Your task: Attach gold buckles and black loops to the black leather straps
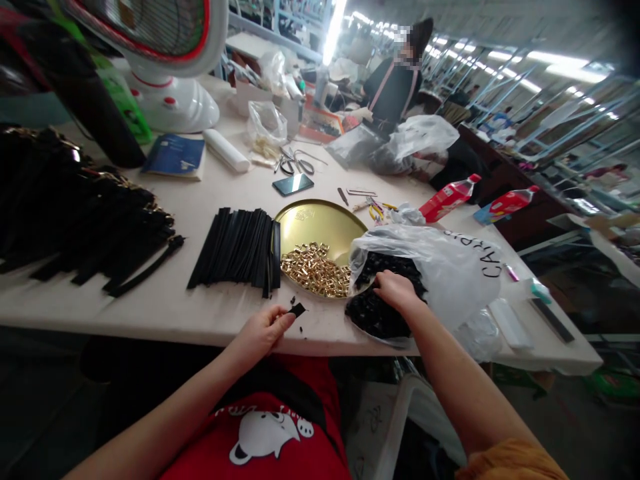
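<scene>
Near the front edge of the table, my left hand [267, 331] pinches a small black piece [298, 310] between thumb and fingers. My right hand [395, 290] reaches into a clear plastic bag [450, 267] of small black pieces [377, 317]; its fingers are bent together, and what they hold, if anything, is hidden. Between the hands and farther back lies a round gold tray [320, 223] with many small gold metal parts [320, 270] in its front half. A stack of flat black strips [237, 250] lies against the tray's left side.
A large pile of black strips [80, 213] covers the left of the table. Behind are a white fan [170, 100], a blue book [175, 157], a phone [293, 185], scissors [295, 162] and pliers [376, 212]. Red bottles [450, 198] stand tilted at the right. A person [395, 83] is farther back.
</scene>
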